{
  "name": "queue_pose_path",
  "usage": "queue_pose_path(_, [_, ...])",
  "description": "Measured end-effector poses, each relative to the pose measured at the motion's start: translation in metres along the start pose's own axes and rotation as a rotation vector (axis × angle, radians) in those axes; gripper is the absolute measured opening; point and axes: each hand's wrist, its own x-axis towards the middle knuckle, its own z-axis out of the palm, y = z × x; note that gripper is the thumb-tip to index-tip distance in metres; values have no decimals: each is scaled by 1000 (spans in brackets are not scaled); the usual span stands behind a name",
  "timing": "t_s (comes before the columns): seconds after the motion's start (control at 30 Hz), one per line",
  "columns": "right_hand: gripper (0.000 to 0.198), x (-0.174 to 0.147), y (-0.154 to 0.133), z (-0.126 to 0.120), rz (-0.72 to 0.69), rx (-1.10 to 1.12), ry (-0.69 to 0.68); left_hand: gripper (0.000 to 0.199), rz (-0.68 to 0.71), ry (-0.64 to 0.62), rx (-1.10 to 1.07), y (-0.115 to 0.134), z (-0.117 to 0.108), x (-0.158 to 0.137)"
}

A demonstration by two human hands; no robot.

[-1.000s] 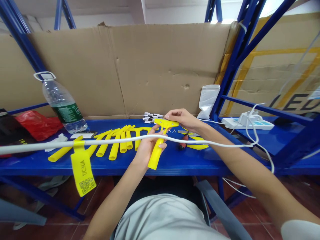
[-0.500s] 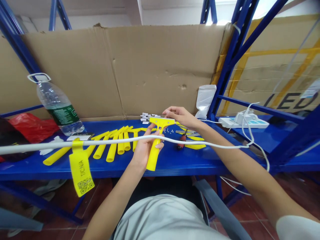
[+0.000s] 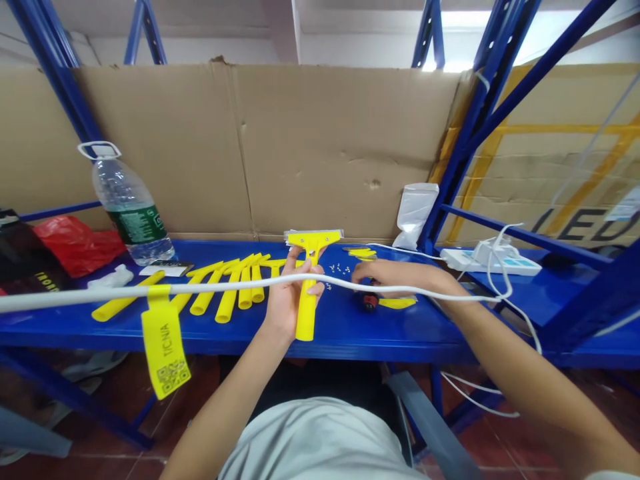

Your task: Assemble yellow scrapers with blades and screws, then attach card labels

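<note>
While cardboard (image 3: 350, 147) fills the upper middle of the frame, a blue bench (image 3: 350, 339) spans the width below it. A white cable (image 3: 195, 290) crosses in front of both hands; if it hangs as near them as it looks, a raised wrist could snag it, though its depth is hard to judge. At left of the frame, a clear bottle (image 3: 135, 223) stands upright behind a row of yellow handles (image 3: 229, 303); those lie so close together that a stray elbow could set the round ones rolling.

At the centre, the left hand (image 3: 284, 303) is closed around the neck of a yellow T-shaped tool (image 3: 305, 323), head up and grip end down. Held by one hand alone, it could twist if pushed at the head. Right of centre, the right hand (image 3: 386, 272) is loosely curled, low over a red-handled tool (image 3: 371, 303); whether it has hold of it, I cannot tell. Flat yellow pieces (image 3: 399, 303) lie beside it. Smallest are bright bits (image 3: 340, 269) strewn between the hands, which a dragging sleeve or fingertip could scatter.
</note>
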Motion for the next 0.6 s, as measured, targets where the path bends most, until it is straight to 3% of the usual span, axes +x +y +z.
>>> queue_pose_path(0.07, [41, -11, -4, 9, 36, -8, -37, 50, 14, 11, 10, 0, 2, -2])
queue_pose_path(0.17, [55, -27, -11, 23, 149, -72, 53, 52, 11, 24, 21, -1, 4, -4])
queue_pose_path(0.43, [29, -32, -20, 38, 107, -180, 229, 56, 10, 0, 12, 0, 1, -3])
queue_pose_path(0.5, [24, -27, -21, 32, 127, -77, 353, 60, 14, 2, 31, 0, 0, -4])
queue_pose_path(0.6, [18, -20, -25, 16, 125, 104, 684, 65, 27, -30, 65, 0, -1, -5])
